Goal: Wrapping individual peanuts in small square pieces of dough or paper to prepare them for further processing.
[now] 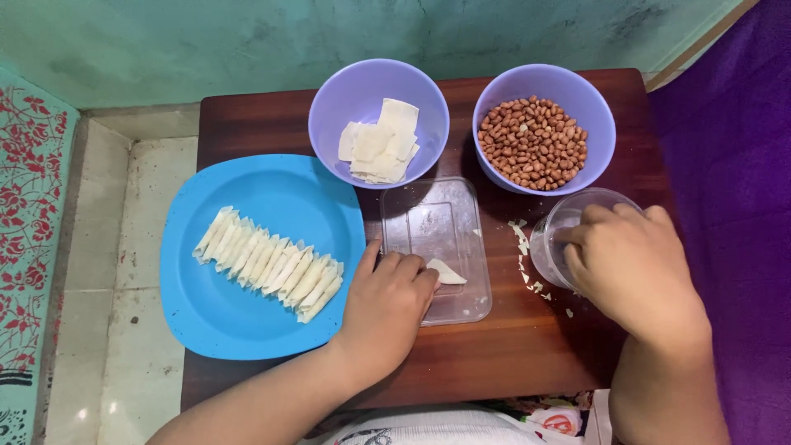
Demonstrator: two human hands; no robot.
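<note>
Nearest you, your left hand (387,301) rested on the near left corner of the clear plastic lid (438,247) lying flat on the dark wooden counter (494,363). Its fingers were curled and pinned a small folded wrapper piece (446,273) against the lid, the pale tip of that piece poking out to the right of your fingertips. Your right hand (630,268) sat at the right, its fingers bent down into the small clear cup (560,239); whether they pinched anything inside, you could not tell from this view. A few white scraps (523,247) lay scattered on the counter between the lid and the cup.

To the left, a blue plate (214,321) overhung the counter's left edge and carried a slanted row of rolled wrappers (270,264), packed side by side and touching.

Farther back stood two lilac bowls close together: the left bowl (346,91) held a loose stack of flat square wrappers (381,142), the right bowl (577,95) was filled with peanuts (533,142).
</note>
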